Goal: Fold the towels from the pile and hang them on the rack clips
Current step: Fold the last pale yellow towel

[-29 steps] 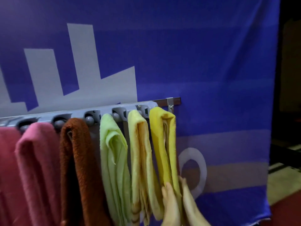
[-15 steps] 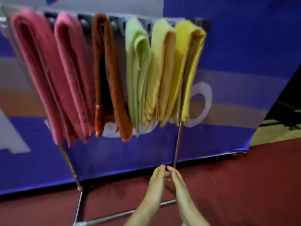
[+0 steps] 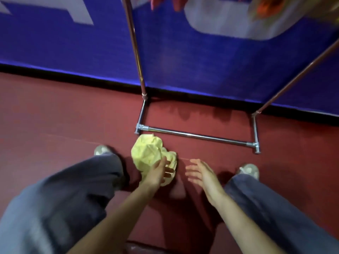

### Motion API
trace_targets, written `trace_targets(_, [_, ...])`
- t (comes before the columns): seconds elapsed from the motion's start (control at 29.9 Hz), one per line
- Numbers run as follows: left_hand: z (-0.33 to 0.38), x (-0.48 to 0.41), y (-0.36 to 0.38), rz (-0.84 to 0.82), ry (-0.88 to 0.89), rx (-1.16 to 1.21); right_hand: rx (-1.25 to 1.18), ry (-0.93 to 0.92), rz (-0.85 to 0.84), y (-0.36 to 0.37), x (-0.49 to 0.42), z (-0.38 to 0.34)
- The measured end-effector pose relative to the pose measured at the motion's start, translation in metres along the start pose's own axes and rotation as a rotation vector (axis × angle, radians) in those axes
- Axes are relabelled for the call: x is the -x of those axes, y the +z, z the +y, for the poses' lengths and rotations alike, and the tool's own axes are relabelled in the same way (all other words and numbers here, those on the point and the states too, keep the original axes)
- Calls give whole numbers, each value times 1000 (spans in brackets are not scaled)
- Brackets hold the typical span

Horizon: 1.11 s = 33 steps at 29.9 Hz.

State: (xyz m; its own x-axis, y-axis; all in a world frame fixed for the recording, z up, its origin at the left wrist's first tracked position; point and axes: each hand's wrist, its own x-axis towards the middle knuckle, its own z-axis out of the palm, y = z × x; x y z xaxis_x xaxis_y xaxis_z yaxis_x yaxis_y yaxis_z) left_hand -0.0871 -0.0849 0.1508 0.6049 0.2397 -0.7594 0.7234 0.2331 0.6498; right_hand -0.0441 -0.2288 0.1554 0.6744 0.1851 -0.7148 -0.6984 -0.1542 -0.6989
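Observation:
A crumpled pale yellow towel (image 3: 146, 153) lies on the red floor between my feet, just in front of the rack's base. My left hand (image 3: 157, 173) lies on its near right part with straight fingers, not curled round it. To the right of the towel my right hand (image 3: 200, 173) hovers above the floor, fingers spread and holding nothing. The rack's chrome base bar (image 3: 198, 136) and left upright (image 3: 135, 48) stand beyond the towel. Only the lower tips of the hung towels (image 3: 176, 2) show at the top edge.
A blue banner (image 3: 201, 61) hangs behind the rack down to the floor. My legs in grey trousers (image 3: 60, 195) and light shoes (image 3: 248, 170) flank the towel. The rack's right upright (image 3: 293, 74) slants away at the right.
The view has swung down from the hung towels to the floor. Both hands have dropped from the yellow towel on the rack to the crumpled towel on the floor, and the left one now touches it.

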Motion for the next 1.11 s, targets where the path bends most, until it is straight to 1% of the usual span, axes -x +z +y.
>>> trace_targets(0.03, [7, 1, -5, 16, -3, -8, 17, -10, -13, 1, -2, -4])
trace_targets(0.07, [-11, -27, -16, 33, -94, -9, 27, 66, -41, 13, -19, 17])
trace_targets(0.1, [-7, -30, -20, 54, -82, -33, 74, 87, -15, 16, -24, 18])
trace_targets(0.17, [-13, -50, -30, 67, -119, -36, 158, 156, -13, 18, -46, 26])
trace_targets(0.2, [-27, -67, -35, 72, -158, -66, 179, 187, -26, 23, -60, 37])
trace_targets(0.23, [-27, -73, -36, 82, -149, -96, 196, 183, -15, 24, -65, 34])
trace_targets(0.27, [-36, -83, -40, 88, -181, -121, 177, 245, -17, 30, -73, 38])
trace_targets(0.3, [-36, -88, -41, 111, -148, -140, 148, 228, -13, 29, -80, 40])
trace_targets(0.37, [-55, -113, -46, 155, -166, -221, 144, 261, -13, 32, -97, 56])
trace_targets(0.4, [-55, -114, -47, 161, -157, -262, 134, 286, -21, 35, -94, 53])
trace_targets(0.5, [-78, -150, -43, 166, -140, -302, 83, 372, -51, 32, -120, 77])
trace_targets(0.54, [-73, -150, -43, 160, -119, -343, 89, 391, -59, 34, -118, 71])
trace_targets(0.57, [-77, -158, -42, 154, -87, -358, 68, 391, -65, 31, -125, 75])
trace_targets(0.7, [-97, -199, -34, 167, -125, -475, 58, 359, -55, 12, -148, 71])
trace_targets(0.8, [-98, -205, -29, 217, -205, -671, 38, 313, -29, 2, -153, 63])
trace_targets(0.84, [-98, -203, -28, 217, -201, -747, 23, 306, -17, -1, -152, 62])
trace_targets(0.9, [-100, -198, -29, 159, -166, -788, 22, 311, -13, 1, -148, 60])
trace_targets(0.94, [-96, -192, -29, 125, -150, -766, 15, 314, -16, 2, -142, 56])
trace_targets(0.97, [-92, -185, -30, 89, -133, -682, 2, 318, -22, 4, -137, 54])
trace_targets(1.04, [-74, -164, -30, -18, -105, -453, 3, 294, -34, 6, -119, 43])
trace_targets(1.07, [-76, -161, -30, -64, -119, -339, -1, 294, -49, 8, -114, 46])
trace_targets(1.11, [-56, -142, -29, -106, -102, -279, -5, 251, -38, 9, -95, 30])
